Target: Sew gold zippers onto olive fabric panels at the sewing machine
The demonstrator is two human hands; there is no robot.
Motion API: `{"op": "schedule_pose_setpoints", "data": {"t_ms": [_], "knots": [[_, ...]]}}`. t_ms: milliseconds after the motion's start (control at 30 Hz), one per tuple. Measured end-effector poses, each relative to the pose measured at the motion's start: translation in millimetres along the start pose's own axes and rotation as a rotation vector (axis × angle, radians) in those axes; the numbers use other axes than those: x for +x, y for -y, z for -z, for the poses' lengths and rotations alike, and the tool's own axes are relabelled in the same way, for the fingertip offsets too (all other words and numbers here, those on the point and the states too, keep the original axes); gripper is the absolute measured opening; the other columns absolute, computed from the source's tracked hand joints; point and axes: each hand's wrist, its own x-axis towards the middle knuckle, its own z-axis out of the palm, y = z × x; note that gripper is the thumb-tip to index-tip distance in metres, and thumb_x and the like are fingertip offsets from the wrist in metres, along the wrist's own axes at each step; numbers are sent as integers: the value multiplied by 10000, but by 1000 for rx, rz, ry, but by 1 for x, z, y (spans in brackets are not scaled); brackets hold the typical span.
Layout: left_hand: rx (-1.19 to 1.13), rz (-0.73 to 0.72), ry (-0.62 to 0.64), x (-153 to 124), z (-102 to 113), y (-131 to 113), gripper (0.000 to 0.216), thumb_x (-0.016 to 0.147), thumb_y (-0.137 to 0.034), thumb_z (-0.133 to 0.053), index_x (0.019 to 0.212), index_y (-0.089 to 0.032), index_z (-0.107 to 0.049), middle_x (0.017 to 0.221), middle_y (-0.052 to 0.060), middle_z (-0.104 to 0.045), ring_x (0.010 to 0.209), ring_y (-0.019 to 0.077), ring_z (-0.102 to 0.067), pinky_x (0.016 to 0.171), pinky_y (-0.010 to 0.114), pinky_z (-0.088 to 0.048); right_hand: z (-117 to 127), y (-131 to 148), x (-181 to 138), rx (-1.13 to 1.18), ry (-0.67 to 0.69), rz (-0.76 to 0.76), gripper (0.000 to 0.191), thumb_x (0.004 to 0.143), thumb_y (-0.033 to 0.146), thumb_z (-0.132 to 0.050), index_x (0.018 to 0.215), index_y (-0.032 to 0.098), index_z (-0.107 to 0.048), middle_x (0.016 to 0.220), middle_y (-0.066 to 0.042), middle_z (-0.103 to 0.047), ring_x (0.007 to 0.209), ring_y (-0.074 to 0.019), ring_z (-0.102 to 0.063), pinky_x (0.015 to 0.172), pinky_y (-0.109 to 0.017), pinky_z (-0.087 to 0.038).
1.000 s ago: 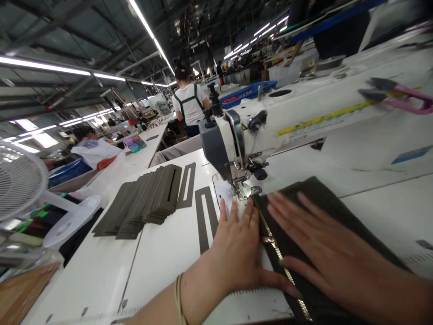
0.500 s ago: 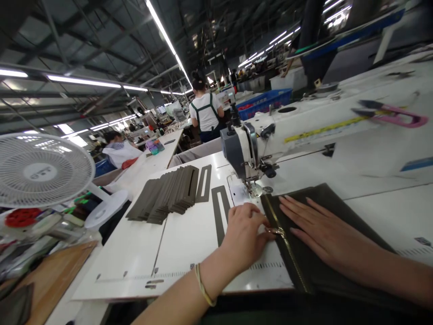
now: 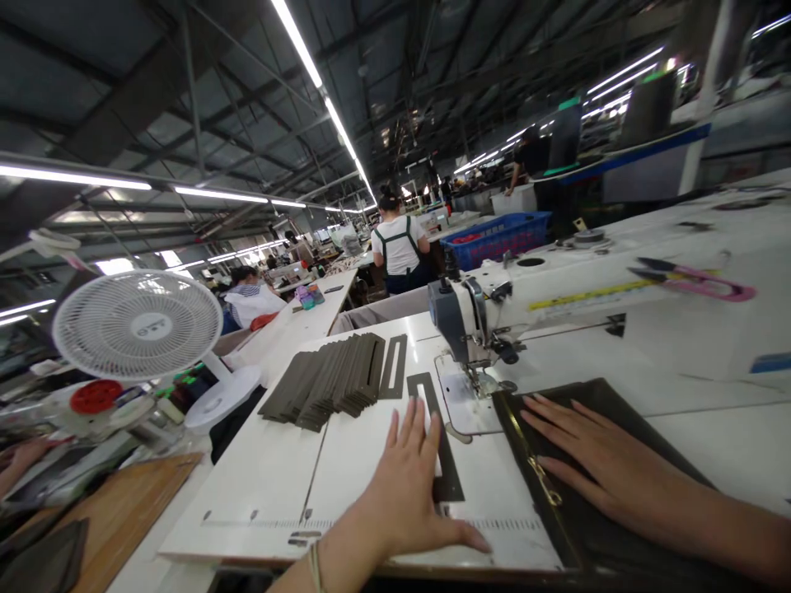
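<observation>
My left hand (image 3: 404,486) lies flat and open on the white sewing table, its fingers over a dark slotted strip (image 3: 440,441). My right hand (image 3: 584,449) rests flat, fingers spread, on a dark olive fabric panel (image 3: 624,486) with a brass zipper (image 3: 542,476) along its left edge. The sewing machine head (image 3: 463,325) with its needle and presser foot stands just beyond the panel's far corner. A fanned stack of several dark slotted pieces (image 3: 330,380) lies to the left of the machine.
A white desk fan (image 3: 137,325) stands at the left over a cluttered wooden board (image 3: 124,511). Pink thread snips (image 3: 698,280) and a yellow tape rule (image 3: 587,295) lie on the machine arm. Blue crate (image 3: 494,235) behind. Other workers stand and sit farther back.
My left hand left the zipper pull and moved left onto the slotted strip, now spread flat. The olive panel has slid back from the presser foot. The camera view has lifted.
</observation>
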Motion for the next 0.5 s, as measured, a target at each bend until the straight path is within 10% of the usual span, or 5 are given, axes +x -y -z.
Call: {"op": "schedule_pose_setpoints", "data": {"t_ms": [233, 500], "knots": [[434, -288, -294, -31, -83, 51, 558, 970, -166, -497, 1488, -98, -302, 1369, 223, -549, 1285, 336, -520, 958, 435, -529, -15, 3, 13, -36, -95, 93, 514, 967, 440, -446, 1425, 211, -497, 1424, -80, -515, 1256, -278, -548, 1016, -514, -495], [67, -356, -250, 1, -56, 57, 510, 897, -309, -591, 1367, -143, -479, 1435, 199, -474, 1360, 369, -404, 1112, 609, -335, -20, -5, 14, 79, -106, 63, 496, 971, 394, -455, 1456, 290, -456, 1414, -42, -543, 1235, -267, -567, 1038, -468, -482]]}}
